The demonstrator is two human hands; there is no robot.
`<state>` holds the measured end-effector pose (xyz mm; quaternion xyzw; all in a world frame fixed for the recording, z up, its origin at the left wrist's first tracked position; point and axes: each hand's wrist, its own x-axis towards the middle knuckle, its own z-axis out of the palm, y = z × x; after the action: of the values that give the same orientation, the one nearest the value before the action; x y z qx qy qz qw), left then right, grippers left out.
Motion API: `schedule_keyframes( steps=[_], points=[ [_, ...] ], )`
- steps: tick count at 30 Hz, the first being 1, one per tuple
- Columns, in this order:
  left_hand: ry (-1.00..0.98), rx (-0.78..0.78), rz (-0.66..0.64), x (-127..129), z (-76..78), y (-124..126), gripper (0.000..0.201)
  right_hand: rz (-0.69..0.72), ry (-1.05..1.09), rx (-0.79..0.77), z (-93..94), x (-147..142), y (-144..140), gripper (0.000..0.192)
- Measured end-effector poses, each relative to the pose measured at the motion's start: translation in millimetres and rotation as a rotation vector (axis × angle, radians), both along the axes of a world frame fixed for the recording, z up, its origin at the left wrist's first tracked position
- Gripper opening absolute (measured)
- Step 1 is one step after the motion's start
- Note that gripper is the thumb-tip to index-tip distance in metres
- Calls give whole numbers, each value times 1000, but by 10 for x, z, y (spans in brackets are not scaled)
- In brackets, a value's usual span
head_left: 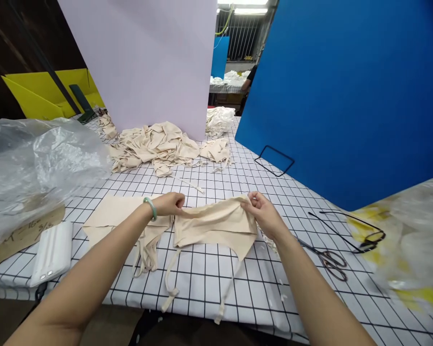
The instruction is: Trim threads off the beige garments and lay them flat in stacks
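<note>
While both hands pinch the top edge of a cream cloth piece [216, 225] at the middle of the frame, the likeliest trouble is a loss of that edge. The left hand [169, 203], with a green bangle [150, 207] on its wrist, is closed on the cloth's upper left corner; the right hand [261, 211] has thumb and fingers nipped on the upper right corner. The cloth is lifted a little at the top and sags in folds between them, its lower part lying on the checked table [216, 293]. Two thin straps [171, 278] trail from it toward the near table edge in the lower middle of the frame, and one reaches that edge; a pull on the cloth could drag them over the edge or tangle them with each other. Just left of the held piece lies a flat stack of like pieces [115, 216], touching or nearly touching it, so a sideways tug could ruffle that stack or catch its own hanging straps. The scissors [330, 262] lie at lower right, near the right forearm; a backward sweep of that arm could knock them. The plastic bag [36, 158] at the left and the heap of cloth [155, 146] at upper middle lie well apart and seem unlikely to interfere.
</note>
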<state>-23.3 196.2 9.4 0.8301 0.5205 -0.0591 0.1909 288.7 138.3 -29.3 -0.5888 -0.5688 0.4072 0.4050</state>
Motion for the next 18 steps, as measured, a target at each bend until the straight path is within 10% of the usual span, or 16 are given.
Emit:
schedule_keyframes(
  steps=[8,15,18],
  points=[
    [-14,393,169,412,-104,-206,39,-287,-436,107,-198,120,154,43],
    [90,216,-75,556,-487,-458,56,244,-933,72,-342,-358,-181,56],
    [95,211,-80,516,-501,-528,56,-3,-1086,-8,-292,-204,-173,49]
  ],
)
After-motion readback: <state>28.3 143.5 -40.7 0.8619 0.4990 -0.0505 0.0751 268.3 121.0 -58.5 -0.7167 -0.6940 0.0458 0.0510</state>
